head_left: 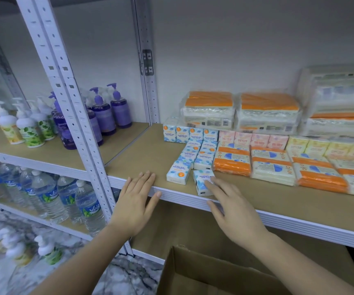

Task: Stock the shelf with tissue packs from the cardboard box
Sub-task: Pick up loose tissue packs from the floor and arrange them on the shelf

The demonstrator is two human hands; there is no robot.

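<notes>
Far left bay: pump bottles (26,128), white and purple, stand upright on the upper board; water bottles (50,196) stand on the level below. Left hand (134,206): fingers straight and slightly spread, palm down, fingertips resting on the front edge of the shelf (142,158), thumb against the white front rail; it holds nothing. Just right of it, blue-and-white mini tissue packs (190,155): a back row stands upright with printed faces forward, and in front of that row several lie flat in two short columns, long axes running front to back. Nearest tissue pack (202,182) sits at the shelf's front edge, standing on a narrow side and turned slightly askew, long axis roughly front to back, one corner at the rail. Right hand (233,211): fingers extended and loosely fanned, fingertips touching that pack's right side; not curled round it, thumb down by the rail. Further right, orange-banded flat packs (272,165) lie in a row, with pink and yellow mini packs upright behind them and wrapped bulk bundles (267,112) stacked at the wall. Bottom right: cardboard box (214,275), flap open, below the shelf; contents not visible.
</notes>
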